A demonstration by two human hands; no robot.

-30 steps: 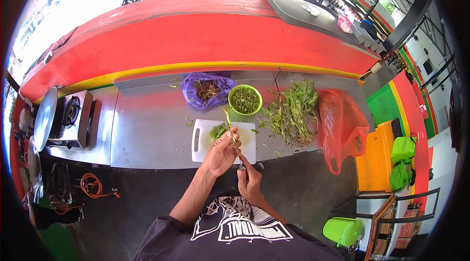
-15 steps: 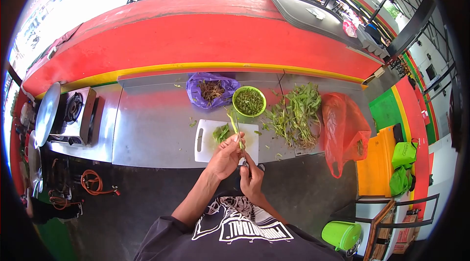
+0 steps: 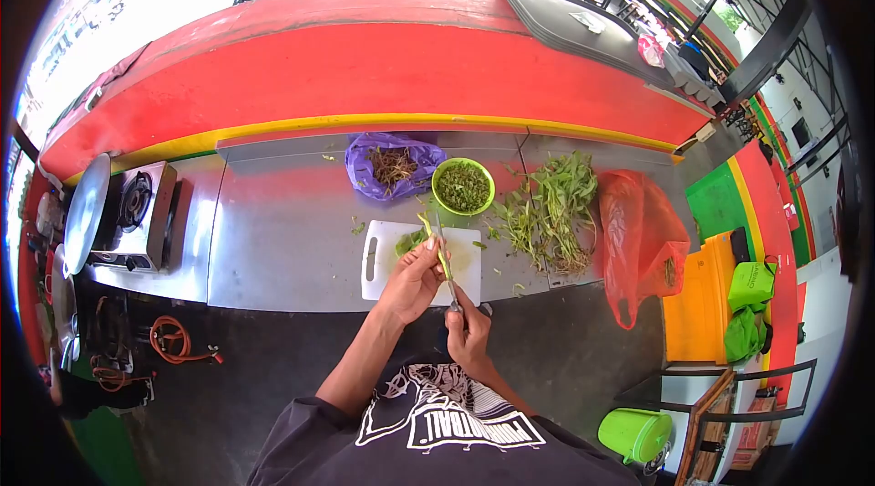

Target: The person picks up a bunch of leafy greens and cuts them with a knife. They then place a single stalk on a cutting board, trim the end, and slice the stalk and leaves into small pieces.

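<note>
My left hand (image 3: pixel 412 283) pinches a pale green vegetable stem (image 3: pixel 425 223) above the white cutting board (image 3: pixel 467 284). A knife (image 3: pixel 451 292) is gripped in my right hand (image 3: pixel 468 333), its blade pointing away from me and lying alongside the stem. Green leaves (image 3: pixel 407 243) rest on the board, partly covered by my left hand. Just beyond the board stands a lime-green bowl (image 3: pixel 492 192) of chopped greens. To its left, a purple plastic bag (image 3: pixel 362 178) is open around brown roots and trimmings.
Leafy greens with roots (image 3: pixel 561 212) are heaped right of the board, beside a red plastic bag (image 3: pixel 638 240). A gas stove (image 3: pixel 155 212) sits at the counter's left end. Behind the steel counter (image 3: pixel 283 240) rises a red wall (image 3: pixel 365 76). Small green scraps dot the steel.
My left hand has moved slightly up and away from me along the stem, covering more of the leaves. The knife blade now shows more plainly beside the stem.
</note>
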